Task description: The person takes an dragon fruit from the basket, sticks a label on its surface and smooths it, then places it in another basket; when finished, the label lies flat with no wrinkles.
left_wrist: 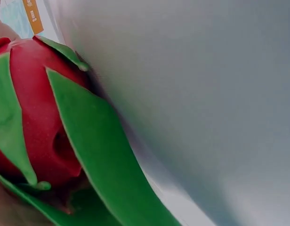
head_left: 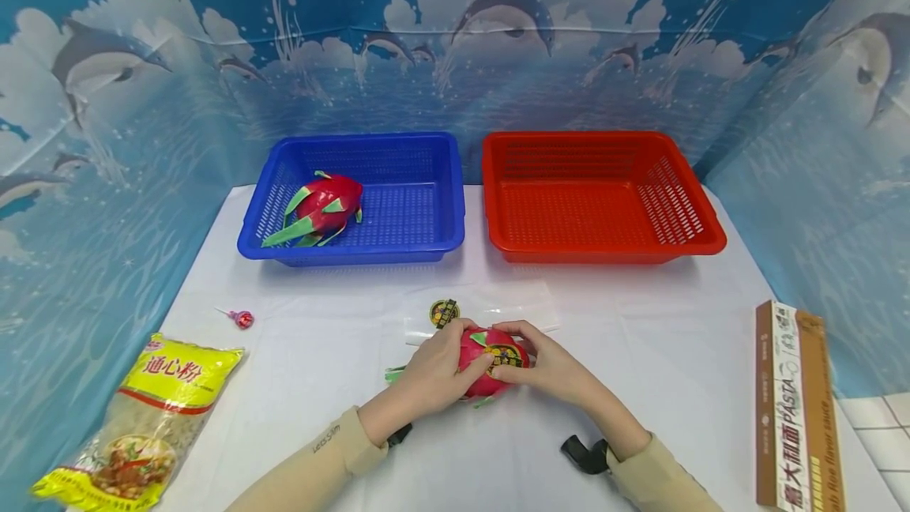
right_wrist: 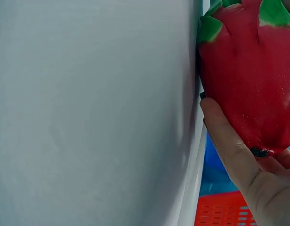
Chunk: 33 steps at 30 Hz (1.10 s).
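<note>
Both hands hold a red dragon fruit with green scales low over the table's middle. The left hand grips its left side, thumb across the front. From the right, the right hand curls round it, its thumb touching a round black-and-yellow sticker on the skin. Long green scales show in the left wrist view. In the right wrist view, one finger lies along the dragon fruit. Just beyond the hands lies a clear plastic strip bearing another round sticker.
A blue basket with another dragon fruit stands at the back left, a red basket at the back right. On the left lie a lollipop and a yellow pasta bag. A pasta box lies on the right.
</note>
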Motion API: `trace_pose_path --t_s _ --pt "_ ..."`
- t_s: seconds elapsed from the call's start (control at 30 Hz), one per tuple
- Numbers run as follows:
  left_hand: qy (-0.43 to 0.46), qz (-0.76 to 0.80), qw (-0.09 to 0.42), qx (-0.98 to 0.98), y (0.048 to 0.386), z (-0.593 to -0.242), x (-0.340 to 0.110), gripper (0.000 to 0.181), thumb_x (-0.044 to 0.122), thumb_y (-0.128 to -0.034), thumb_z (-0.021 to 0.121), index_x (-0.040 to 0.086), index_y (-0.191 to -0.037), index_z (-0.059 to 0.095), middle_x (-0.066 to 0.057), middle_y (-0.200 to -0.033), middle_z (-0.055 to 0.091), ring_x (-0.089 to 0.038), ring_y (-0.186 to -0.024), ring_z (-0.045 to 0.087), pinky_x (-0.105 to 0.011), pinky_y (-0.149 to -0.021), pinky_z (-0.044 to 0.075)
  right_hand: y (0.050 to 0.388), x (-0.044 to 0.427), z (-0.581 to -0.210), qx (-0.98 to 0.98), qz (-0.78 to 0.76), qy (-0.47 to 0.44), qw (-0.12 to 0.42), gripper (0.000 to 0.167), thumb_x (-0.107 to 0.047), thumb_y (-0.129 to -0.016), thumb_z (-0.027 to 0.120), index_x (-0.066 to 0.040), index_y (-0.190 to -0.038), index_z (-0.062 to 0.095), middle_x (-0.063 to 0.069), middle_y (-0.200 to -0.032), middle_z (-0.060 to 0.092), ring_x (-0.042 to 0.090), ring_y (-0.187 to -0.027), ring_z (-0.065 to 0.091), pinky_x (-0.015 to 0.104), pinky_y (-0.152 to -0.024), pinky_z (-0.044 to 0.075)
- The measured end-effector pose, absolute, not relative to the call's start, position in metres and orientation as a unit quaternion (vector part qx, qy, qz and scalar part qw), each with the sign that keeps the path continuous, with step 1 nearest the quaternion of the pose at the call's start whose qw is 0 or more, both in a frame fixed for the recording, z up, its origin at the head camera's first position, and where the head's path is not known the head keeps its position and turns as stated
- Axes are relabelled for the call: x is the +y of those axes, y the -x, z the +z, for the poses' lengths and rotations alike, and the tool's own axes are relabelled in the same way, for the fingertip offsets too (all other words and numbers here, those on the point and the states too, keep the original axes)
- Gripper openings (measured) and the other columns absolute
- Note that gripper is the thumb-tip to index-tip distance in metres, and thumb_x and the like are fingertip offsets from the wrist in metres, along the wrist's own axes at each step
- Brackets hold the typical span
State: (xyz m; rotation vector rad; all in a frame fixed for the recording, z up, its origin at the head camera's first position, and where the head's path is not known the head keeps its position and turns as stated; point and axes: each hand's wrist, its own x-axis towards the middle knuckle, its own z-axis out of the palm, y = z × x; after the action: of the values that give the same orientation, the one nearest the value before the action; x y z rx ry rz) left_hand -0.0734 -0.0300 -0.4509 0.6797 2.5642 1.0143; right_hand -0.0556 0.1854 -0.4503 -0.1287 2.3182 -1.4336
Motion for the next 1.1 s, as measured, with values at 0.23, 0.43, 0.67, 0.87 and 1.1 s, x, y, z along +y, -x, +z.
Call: trace_pose_path --t_s 0.23,0.43,0.67,0.87,1.1 --pt "-0.242 0.349 0.158 0.892 0.073 -0.449 -0.030 0.056 0.048 -0.0981 0.053 0.009 -0.136 0.040 -0.007 -0.119 0.059 -0.019 -0.098 0.060 -0.030 -0.077 0.056 0.056 0.187 -0.452 0.833 -0.511 0.044 0.208 0.068 -0.036 -0.078 0.083 -0.019 -0.135 0.051 0.008 -0.128 0.058 0.033 -0.124 0.050 0.045 -0.091 0.052" --pt "-0.242 0.344 0.168 0.891 0.074 -0.449 -0.033 0.063 0.054 -0.0935 0.057 0.011 -0.136 0.038 -0.006 -0.119 0.058 -0.018 -0.098 0.060 -0.028 -0.075 0.055 0.057 0.187 -0.452 0.834 -0.513 0.050 0.198 0.066 -0.035 -0.077 0.084 -0.018 -0.133 0.054 0.008 -0.128 0.060 0.037 -0.126 0.050 0.048 -0.093 0.052" --pt "-0.252 0.346 0.168 0.888 0.075 -0.450 -0.035 0.067 0.054 -0.0903 0.062 0.012 -0.136 0.038 -0.005 -0.118 0.058 -0.018 -0.097 0.061 -0.026 -0.074 0.054 0.057 0.188 -0.451 0.832 -0.513 0.057 0.202 0.068 -0.036 -0.076 0.085 -0.018 -0.134 0.054 0.009 -0.128 0.060 0.034 -0.123 0.053 0.042 -0.090 0.054" --pt "-0.246 0.359 0.184 0.881 0.076 -0.449 -0.035 0.069 0.054 -0.0898 0.063 0.011 -0.137 0.037 -0.006 -0.121 0.056 -0.018 -0.099 0.060 -0.027 -0.074 0.055 0.061 0.194 -0.451 0.819 -0.519 0.094 0.225 0.063 -0.032 -0.083 0.079 -0.016 -0.137 0.050 0.010 -0.134 0.055 0.034 -0.125 0.051 0.048 -0.096 0.052" --pt "-0.242 0.372 0.198 0.874 0.076 -0.449 -0.037 0.072 0.056 -0.0883 0.064 0.012 -0.138 0.036 -0.006 -0.121 0.055 -0.017 -0.099 0.060 -0.025 -0.073 0.055 0.063 0.196 -0.449 0.796 -0.541 0.133 0.238 0.056 -0.031 -0.091 0.070 -0.014 -0.139 0.048 0.012 -0.140 0.051 0.034 -0.129 0.047 0.054 -0.105 0.044"
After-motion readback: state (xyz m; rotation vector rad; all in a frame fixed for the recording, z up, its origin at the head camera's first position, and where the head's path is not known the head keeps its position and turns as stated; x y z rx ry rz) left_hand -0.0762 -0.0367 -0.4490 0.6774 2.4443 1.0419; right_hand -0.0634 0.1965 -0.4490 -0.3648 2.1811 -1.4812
